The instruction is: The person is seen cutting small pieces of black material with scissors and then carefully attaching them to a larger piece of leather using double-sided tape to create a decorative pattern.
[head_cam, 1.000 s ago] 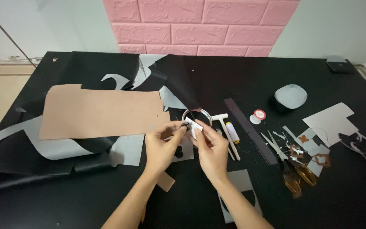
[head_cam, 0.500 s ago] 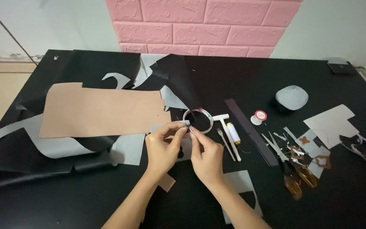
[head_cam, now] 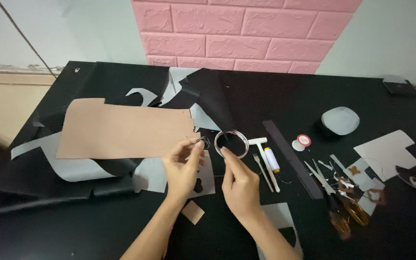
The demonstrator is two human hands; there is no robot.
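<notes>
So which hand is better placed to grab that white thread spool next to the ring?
Probably the right hand. It holds the metal ring just beside the white thread spool, on the same side. The left hand pinches a small metal clip and would have to cross over.

Single view, head-worn camera. Position: above the near edge of the black-covered table [head_cam: 266, 103], looking down and forward across it at a moderate slant. Facing: toward the far wall, where the pink moulded-brick panel [head_cam: 246, 33] fills the upper centre of the frame. Range: close; the left hand [head_cam: 185, 166] and right hand [head_cam: 239, 183] sit just below mid-frame, forearms entering from the bottom edge. Coverage: nearly the whole tabletop, from the large tan leather sheet [head_cam: 121, 130] at left to the pale grey cut card pieces [head_cam: 386, 151] at right. Second view: none, so no shared area to record.
</notes>
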